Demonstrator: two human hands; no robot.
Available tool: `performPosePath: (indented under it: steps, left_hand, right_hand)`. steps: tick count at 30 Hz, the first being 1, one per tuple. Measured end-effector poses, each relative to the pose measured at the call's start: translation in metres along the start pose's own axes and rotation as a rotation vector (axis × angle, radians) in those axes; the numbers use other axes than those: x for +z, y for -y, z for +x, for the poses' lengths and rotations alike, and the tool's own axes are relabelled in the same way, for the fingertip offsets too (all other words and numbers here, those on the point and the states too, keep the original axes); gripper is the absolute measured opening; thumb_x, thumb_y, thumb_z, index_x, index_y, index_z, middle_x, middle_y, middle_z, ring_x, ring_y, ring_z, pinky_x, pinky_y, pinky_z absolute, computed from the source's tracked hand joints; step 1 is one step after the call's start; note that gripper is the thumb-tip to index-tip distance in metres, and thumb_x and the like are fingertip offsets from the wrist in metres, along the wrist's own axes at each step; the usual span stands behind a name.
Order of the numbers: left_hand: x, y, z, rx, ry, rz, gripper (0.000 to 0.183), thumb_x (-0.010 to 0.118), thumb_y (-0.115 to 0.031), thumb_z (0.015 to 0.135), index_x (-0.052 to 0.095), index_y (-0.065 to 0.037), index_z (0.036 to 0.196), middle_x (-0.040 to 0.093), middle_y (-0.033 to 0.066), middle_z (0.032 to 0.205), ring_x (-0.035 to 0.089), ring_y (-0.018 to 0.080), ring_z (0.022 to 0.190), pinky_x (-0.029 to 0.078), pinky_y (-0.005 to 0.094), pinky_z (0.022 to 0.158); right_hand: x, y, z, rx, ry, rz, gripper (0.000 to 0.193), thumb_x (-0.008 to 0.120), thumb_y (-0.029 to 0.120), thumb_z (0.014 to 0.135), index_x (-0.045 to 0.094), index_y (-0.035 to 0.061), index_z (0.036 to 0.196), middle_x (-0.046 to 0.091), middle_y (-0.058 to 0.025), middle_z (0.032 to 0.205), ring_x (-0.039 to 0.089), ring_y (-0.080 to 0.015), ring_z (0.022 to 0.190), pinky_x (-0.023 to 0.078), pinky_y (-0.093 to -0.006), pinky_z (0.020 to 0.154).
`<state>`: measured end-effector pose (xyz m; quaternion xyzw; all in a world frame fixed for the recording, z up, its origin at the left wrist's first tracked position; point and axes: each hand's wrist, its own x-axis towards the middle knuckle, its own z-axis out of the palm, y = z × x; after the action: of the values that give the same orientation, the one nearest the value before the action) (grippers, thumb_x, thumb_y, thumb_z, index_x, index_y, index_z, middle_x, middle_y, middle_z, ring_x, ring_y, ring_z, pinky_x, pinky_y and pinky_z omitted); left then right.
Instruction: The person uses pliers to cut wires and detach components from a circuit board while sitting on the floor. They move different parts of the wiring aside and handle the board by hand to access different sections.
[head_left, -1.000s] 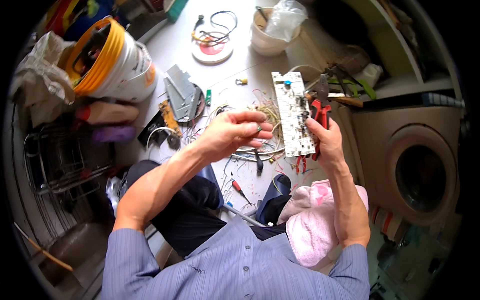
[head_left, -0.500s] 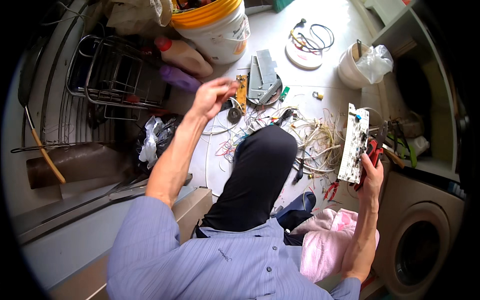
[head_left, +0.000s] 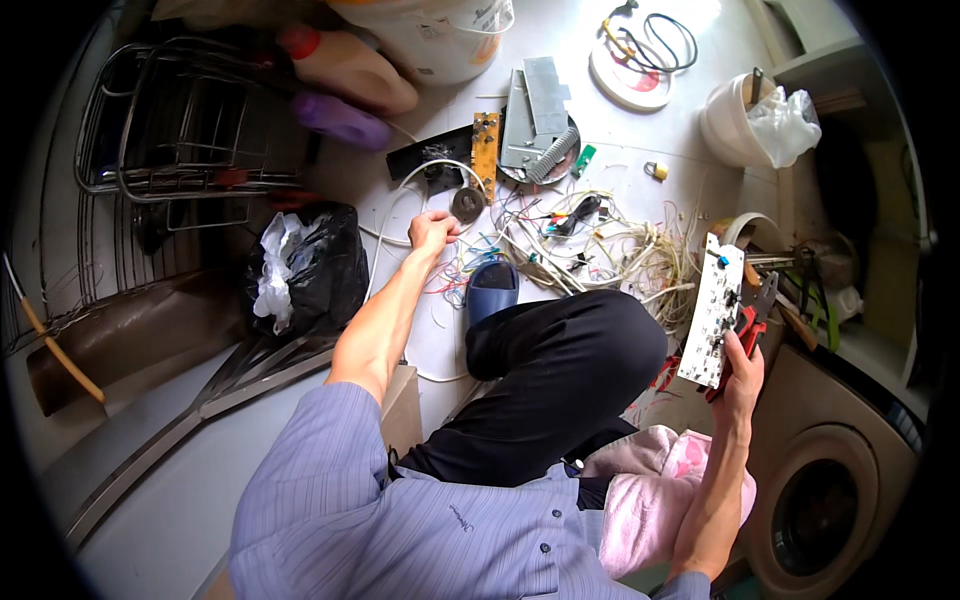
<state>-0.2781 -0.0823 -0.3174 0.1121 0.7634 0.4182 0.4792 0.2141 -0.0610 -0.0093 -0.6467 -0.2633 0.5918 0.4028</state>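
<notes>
The white circuit board [head_left: 712,312] stood upright in the right hand [head_left: 742,362], gripped together with red-handled pliers [head_left: 752,318], just right of the raised knee [head_left: 570,350]. Left of that knee, the left hand [head_left: 432,232] was curled on the floor among loose wires [head_left: 590,250], seemingly picking 1 out; bringing it to the board would likely come next. Whether its fingers actually pinched anything was too small to tell.

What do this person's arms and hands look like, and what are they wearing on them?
Both forearms are bare below pushed-up sleeves of a blue, finely striped button shirt. The left hand and right hand are bare too: no gloves, and no watch or rings that I can make out.
</notes>
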Motion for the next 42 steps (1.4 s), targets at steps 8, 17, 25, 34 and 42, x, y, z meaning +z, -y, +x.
performPosePath:
  steps: [8, 17, 25, 34, 42]
  left_hand:
    - [0.013, 0.012, 0.011, -0.041, -0.065, 0.071, 0.022, 0.072, 0.0, 0.081, 0.068, 0.008, 0.102, 0.073, 0.0139, 0.087, 0.072, 0.0191, 0.072, 0.059, 0.0274, 0.061]
    - [0.02, 0.025, 0.021, -0.027, -0.012, -0.009, 0.048, 0.074, 0.005, 0.074, 0.062, 0.009, 0.12, 0.07, 0.0191, 0.104, 0.072, 0.0219, 0.076, 0.061, 0.0295, 0.061]
    - [0.029, 0.025, 0.019, -0.05, -0.068, 0.001, 0.057, 0.072, 0.011, 0.069, 0.059, 0.01, 0.125, 0.065, 0.0204, 0.111, 0.071, 0.0245, 0.078, 0.06, 0.0313, 0.059]
    - [0.033, 0.022, 0.012, -0.096, -0.052, -0.064, 0.036, 0.067, 0.002, 0.086, 0.057, 0.013, 0.119, 0.07, 0.0191, 0.097, 0.072, 0.0234, 0.077, 0.059, 0.0301, 0.061]
    - [0.025, 0.024, 0.013, -0.127, -0.069, -0.24, 0.041, 0.066, -0.002, 0.091, 0.053, 0.011, 0.128, 0.07, 0.0187, 0.097, 0.072, 0.0232, 0.077, 0.061, 0.0316, 0.063]
  right_hand:
    - [0.002, -0.005, 0.007, 0.043, -0.028, -0.067, 0.024, 0.067, 0.012, 0.093, 0.062, -0.001, 0.113, 0.069, -0.0047, 0.093, 0.066, -0.0125, 0.076, 0.055, -0.0282, 0.071]
    - [0.01, -0.006, 0.004, 0.055, -0.043, -0.096, 0.022, 0.069, 0.014, 0.093, 0.062, 0.0006, 0.11, 0.066, -0.0022, 0.09, 0.062, -0.0101, 0.072, 0.053, -0.0265, 0.067]
    - [0.011, -0.006, 0.004, 0.066, -0.038, -0.113, 0.021, 0.069, 0.014, 0.093, 0.062, 0.0016, 0.109, 0.065, -0.0014, 0.089, 0.062, -0.0098, 0.072, 0.053, -0.0263, 0.066]
    - [0.013, -0.009, 0.006, 0.074, -0.055, -0.131, 0.018, 0.069, 0.014, 0.094, 0.062, 0.0025, 0.106, 0.064, -0.0002, 0.087, 0.061, -0.0088, 0.07, 0.052, -0.0253, 0.064]
    - [0.01, -0.007, 0.007, 0.09, -0.012, -0.129, 0.024, 0.069, 0.013, 0.093, 0.061, 0.0003, 0.112, 0.067, -0.0038, 0.093, 0.065, -0.0108, 0.075, 0.055, -0.0272, 0.069]
